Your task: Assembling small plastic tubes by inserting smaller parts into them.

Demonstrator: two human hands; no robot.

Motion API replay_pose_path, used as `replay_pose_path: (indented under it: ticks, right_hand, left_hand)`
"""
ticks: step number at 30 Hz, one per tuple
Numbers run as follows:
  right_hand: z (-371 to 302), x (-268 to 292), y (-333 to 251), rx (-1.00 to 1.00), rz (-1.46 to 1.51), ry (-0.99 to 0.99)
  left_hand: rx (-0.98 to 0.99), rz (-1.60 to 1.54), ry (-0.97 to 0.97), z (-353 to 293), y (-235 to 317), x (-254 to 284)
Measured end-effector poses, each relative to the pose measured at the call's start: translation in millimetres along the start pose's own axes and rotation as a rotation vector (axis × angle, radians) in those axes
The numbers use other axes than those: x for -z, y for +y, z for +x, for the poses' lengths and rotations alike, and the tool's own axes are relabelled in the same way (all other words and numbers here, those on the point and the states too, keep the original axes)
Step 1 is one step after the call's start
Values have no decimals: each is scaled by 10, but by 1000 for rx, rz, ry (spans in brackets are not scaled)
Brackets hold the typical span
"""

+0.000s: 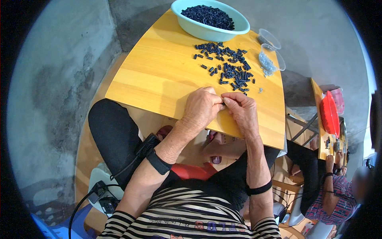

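From the head camera I see my left hand [201, 108] curled near the front edge of the yellow wooden tabletop [159, 75], its fingertips pressed against those of my right hand [242, 111]; between them both hands pinch a small dark plastic piece [223, 104], mostly hidden by the fingers, so I cannot tell its exact shape. I judge the hands meet close to the body, low over the front edge, so the tiny part can be steadied against both sets of fingertips. Just beyond the hands, toward the right side of the tabletop, lies a loose scatter of small dark blue-black cylindrical pieces [229, 65], within easy reach. At the far edge sits a pale turquoise plastic basin [191, 24] filled with more of the same pieces, likely the stock. Near the far right corner stand two clear plastic cups [270, 51], one holding small silvery metal bits. Further right, another person [330, 187] sits at a separate table bearing a red tray [329, 113].
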State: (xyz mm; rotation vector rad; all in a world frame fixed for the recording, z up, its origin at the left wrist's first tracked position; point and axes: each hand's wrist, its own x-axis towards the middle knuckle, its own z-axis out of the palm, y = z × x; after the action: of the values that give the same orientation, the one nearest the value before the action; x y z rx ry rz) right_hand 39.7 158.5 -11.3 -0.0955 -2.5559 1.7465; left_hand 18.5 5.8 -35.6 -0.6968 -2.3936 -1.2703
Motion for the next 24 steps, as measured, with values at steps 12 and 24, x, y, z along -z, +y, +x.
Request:
replay_pose_path:
  ticks: [12, 24]
  right_hand:
    - [1, 9, -69, -29, 13, -11]
    - [381, -294, -434, 289, 280, 14]
  left_hand:
    - [-18, -20, 20, -23, -7, 18]
    - [-10, -37, 3, -35, 12, 51]
